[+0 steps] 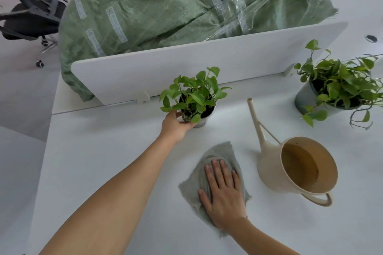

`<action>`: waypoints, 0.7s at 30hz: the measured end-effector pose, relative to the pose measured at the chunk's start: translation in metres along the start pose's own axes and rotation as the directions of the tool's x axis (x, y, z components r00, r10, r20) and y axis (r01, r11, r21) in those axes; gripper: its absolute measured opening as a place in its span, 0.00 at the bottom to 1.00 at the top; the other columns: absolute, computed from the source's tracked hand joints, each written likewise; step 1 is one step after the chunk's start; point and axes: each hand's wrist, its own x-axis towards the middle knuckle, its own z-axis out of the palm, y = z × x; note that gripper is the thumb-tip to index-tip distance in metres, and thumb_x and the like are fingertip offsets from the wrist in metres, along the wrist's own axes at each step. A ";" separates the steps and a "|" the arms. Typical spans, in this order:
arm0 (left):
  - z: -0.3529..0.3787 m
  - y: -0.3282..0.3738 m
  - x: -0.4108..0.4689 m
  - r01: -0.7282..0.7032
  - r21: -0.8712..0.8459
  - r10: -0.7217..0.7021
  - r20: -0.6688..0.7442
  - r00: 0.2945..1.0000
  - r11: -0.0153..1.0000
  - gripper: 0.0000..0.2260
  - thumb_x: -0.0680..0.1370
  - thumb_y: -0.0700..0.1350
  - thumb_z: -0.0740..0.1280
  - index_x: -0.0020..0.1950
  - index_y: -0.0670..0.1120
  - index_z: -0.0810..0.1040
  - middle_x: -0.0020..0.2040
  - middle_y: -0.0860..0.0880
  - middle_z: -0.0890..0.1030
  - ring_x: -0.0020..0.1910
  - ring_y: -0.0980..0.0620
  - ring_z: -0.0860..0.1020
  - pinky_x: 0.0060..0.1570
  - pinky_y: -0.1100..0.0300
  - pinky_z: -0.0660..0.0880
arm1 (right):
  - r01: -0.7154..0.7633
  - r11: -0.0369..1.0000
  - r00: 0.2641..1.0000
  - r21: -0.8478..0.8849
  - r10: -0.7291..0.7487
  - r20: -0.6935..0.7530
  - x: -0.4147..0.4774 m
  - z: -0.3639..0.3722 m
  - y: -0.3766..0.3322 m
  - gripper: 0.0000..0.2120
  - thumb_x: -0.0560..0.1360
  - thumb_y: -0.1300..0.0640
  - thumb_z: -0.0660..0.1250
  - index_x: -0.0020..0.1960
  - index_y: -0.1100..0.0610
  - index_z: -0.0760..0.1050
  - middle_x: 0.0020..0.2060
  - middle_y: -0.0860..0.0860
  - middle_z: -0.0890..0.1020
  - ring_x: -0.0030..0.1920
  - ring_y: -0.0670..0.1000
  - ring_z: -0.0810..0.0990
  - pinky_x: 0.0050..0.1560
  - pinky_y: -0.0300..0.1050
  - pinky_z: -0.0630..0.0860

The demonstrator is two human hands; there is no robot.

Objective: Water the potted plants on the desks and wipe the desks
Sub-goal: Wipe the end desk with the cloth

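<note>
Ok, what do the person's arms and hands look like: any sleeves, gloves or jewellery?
Both are bare. The left hand and right hand wear no gloves, and no ring shows on the fingers. The left forearm and right forearm are uncovered up to the frame's edge: no sleeve, watch or wristband in view.

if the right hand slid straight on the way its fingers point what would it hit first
From the right hand, bare desk, then likely the small potted plant the left hand holds.
</note>
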 end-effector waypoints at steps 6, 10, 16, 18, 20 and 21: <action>0.047 0.018 0.027 0.007 0.046 -0.009 0.043 0.999 0.999 0.32 0.68 0.51 0.78 0.69 0.48 0.71 0.64 0.48 0.76 0.61 0.48 0.76 0.60 0.46 0.76 | -0.002 1.000 0.998 0.023 0.001 0.059 0.003 -0.002 0.001 0.35 0.81 0.36 0.46 0.77 0.58 0.64 0.77 0.56 0.65 0.78 0.57 0.60 0.74 0.60 0.54; 0.051 0.020 0.027 0.023 0.079 -0.026 0.039 0.999 0.997 0.31 0.70 0.49 0.77 0.71 0.48 0.70 0.66 0.48 0.74 0.62 0.46 0.75 0.62 0.46 0.75 | 0.018 1.000 0.999 0.024 -0.019 0.038 0.004 0.000 0.005 0.34 0.80 0.37 0.50 0.77 0.59 0.65 0.77 0.57 0.66 0.78 0.58 0.61 0.73 0.60 0.54; -0.016 -0.011 -0.005 0.024 0.192 0.010 -0.173 0.985 0.981 0.06 0.75 0.43 0.71 0.46 0.40 0.82 0.42 0.46 0.82 0.44 0.45 0.81 0.48 0.51 0.80 | 0.233 0.972 0.972 -0.019 -0.233 0.023 0.039 -0.013 0.031 0.35 0.80 0.35 0.49 0.80 0.54 0.58 0.78 0.53 0.62 0.79 0.53 0.53 0.75 0.58 0.49; -0.056 -0.032 -0.025 0.052 0.261 0.022 -0.273 0.962 0.964 0.09 0.77 0.43 0.68 0.42 0.39 0.81 0.37 0.46 0.81 0.40 0.46 0.79 0.42 0.59 0.75 | 0.223 0.974 0.975 -0.041 -0.222 0.031 0.062 -0.018 0.029 0.34 0.80 0.35 0.48 0.80 0.54 0.57 0.79 0.53 0.61 0.79 0.53 0.54 0.76 0.56 0.48; -0.097 -0.059 -0.048 0.101 0.349 0.041 -0.377 0.925 0.932 0.12 0.80 0.43 0.64 0.40 0.38 0.78 0.35 0.46 0.78 0.37 0.46 0.75 0.38 0.59 0.68 | 0.018 1.000 1.000 0.006 -0.018 -0.012 0.081 -0.016 0.009 0.33 0.81 0.38 0.48 0.80 0.56 0.60 0.78 0.55 0.63 0.79 0.56 0.58 0.76 0.58 0.52; -0.121 -0.077 -0.062 0.148 0.400 0.044 -0.432 0.901 0.905 0.14 0.80 0.43 0.62 0.38 0.38 0.75 0.34 0.46 0.76 0.37 0.45 0.74 0.36 0.57 0.67 | -0.108 0.993 0.993 0.053 0.110 -0.030 0.086 -0.013 -0.016 0.33 0.81 0.40 0.47 0.79 0.57 0.61 0.78 0.56 0.63 0.78 0.58 0.59 0.75 0.60 0.55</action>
